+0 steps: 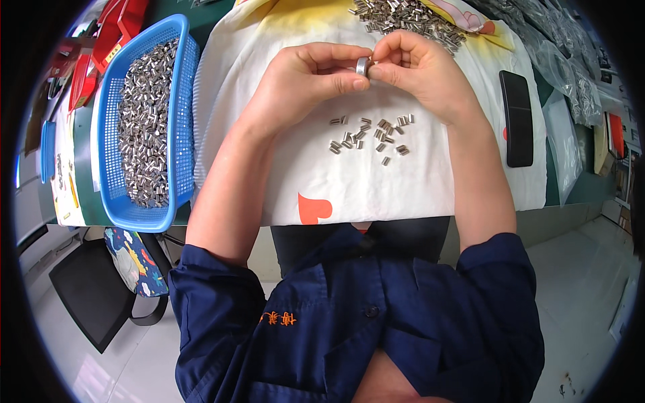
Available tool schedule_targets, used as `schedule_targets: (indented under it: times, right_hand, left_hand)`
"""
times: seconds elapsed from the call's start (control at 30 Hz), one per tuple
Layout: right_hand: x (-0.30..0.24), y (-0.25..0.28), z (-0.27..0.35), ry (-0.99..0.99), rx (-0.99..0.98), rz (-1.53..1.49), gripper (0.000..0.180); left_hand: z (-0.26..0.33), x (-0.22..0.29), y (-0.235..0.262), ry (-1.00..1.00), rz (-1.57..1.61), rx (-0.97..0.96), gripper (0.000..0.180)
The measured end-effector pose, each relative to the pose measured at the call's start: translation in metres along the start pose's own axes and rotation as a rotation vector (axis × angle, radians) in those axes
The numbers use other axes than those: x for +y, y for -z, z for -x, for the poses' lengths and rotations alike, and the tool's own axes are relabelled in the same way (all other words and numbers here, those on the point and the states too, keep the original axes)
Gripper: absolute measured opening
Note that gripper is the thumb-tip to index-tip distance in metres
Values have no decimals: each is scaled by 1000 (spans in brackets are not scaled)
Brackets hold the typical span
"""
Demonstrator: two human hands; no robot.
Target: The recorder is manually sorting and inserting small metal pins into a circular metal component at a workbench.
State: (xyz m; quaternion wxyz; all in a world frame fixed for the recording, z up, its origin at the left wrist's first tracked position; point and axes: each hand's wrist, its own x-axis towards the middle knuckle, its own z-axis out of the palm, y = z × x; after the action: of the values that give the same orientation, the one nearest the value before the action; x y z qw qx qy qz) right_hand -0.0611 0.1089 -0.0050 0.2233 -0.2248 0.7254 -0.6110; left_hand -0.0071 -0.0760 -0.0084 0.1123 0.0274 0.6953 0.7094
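Over the white cloth [282,181], my left hand [306,77] pinches a round, ring-like metal piece [363,66] between thumb and fingers, its edge turned toward me. From the other side, the fingertips of my right hand [420,70] close together against the same piece. Whether a small part sits between those right fingertips is too hidden to tell. Below the hands lie several loose short metal cylinders [381,133], some upright and some on their sides. Farther off, a dense pile of similar cylinders [410,20] rests on the cloth's yellow printed part.
A blue perforated basket [183,144] full of small metal cylinders [144,124] stands at the left. At the right lies a black phone [516,119], with clear plastic bags [561,64] beyond it. Red bins [121,30] are at the far left; a black chair [91,289] stands below.
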Motion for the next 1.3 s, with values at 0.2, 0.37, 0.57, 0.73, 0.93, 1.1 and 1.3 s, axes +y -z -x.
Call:
schedule_targets:
  times: [0.2, 0.37, 0.57, 0.73, 0.93, 1.1, 1.3]
  right_hand:
    - [-6, 17, 0, -21, -22, -55, 18]
    - [-12, -27, -21, 45, 43, 451, 16]
    - [-1, -65, -36, 206, 152, 1016, 13]
    - [9, -53, -34, 381, 204, 1086, 11]
    - [17, -44, -31, 499, 234, 1157, 10]
    - [14, -36, -29, 631, 165, 1174, 13]
    - [3, -25, -31, 473, 130, 1073, 11]
  left_hand:
    - [1, 1, 4, -37, 116, -92, 35]
    - [-15, -4, 32, -429, 312, 261, 30]
    - [-14, -1, 32, -378, 350, 353, 30]
    - [-12, 1, 28, -330, 389, 313, 30]
    - [-15, -4, 29, -299, 273, 202, 31]
    - [-17, -6, 26, -267, 212, 187, 31]
    - [-15, -11, 25, -192, 129, 233, 34]
